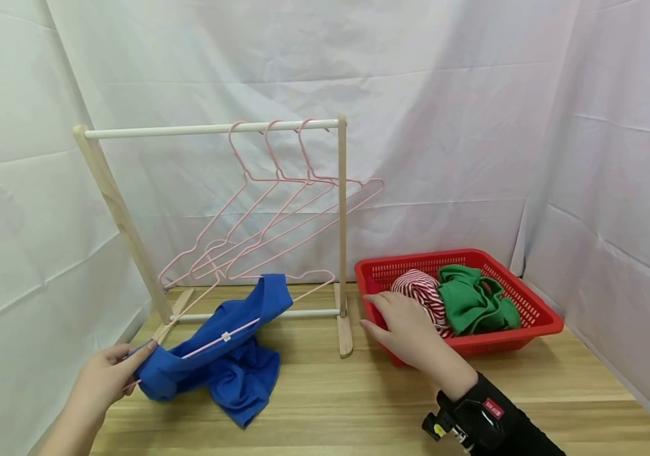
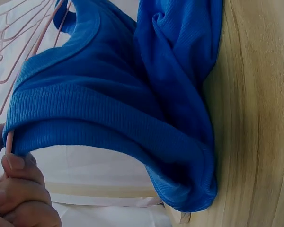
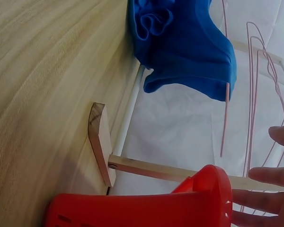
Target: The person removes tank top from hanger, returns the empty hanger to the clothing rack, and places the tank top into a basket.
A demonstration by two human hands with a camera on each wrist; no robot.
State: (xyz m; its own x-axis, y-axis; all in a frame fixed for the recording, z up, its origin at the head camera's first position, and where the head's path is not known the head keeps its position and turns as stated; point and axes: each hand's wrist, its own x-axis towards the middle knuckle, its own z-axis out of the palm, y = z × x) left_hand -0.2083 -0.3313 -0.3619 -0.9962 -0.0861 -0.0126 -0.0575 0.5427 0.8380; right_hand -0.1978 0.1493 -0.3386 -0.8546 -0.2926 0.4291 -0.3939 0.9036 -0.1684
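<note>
On the left, my left hand [image 1: 102,377] pinches one end of a pink wire hanger [image 1: 202,347] at the shoulder of a blue top [image 1: 247,373]. The hanger runs through the top, and its far end sticks out bare on the right. Part of the top's cloth lies bunched on the table, while ribbed edging shows near my fingertips in the left wrist view. My right hand [image 1: 410,326], fingers spread and holding nothing, is over the near left side of a red basket [image 1: 507,342]. Whether it touches the basket is unclear.
Three bare pink hangers [image 1: 276,170] hang from the white rail [image 1: 159,132] of a wooden rack [image 1: 342,221] behind the top. Inside the basket lie a red-and-white striped garment [image 1: 418,292] and a green garment [image 1: 475,303]. White cloth [image 1: 444,139] closes off the back and sides.
</note>
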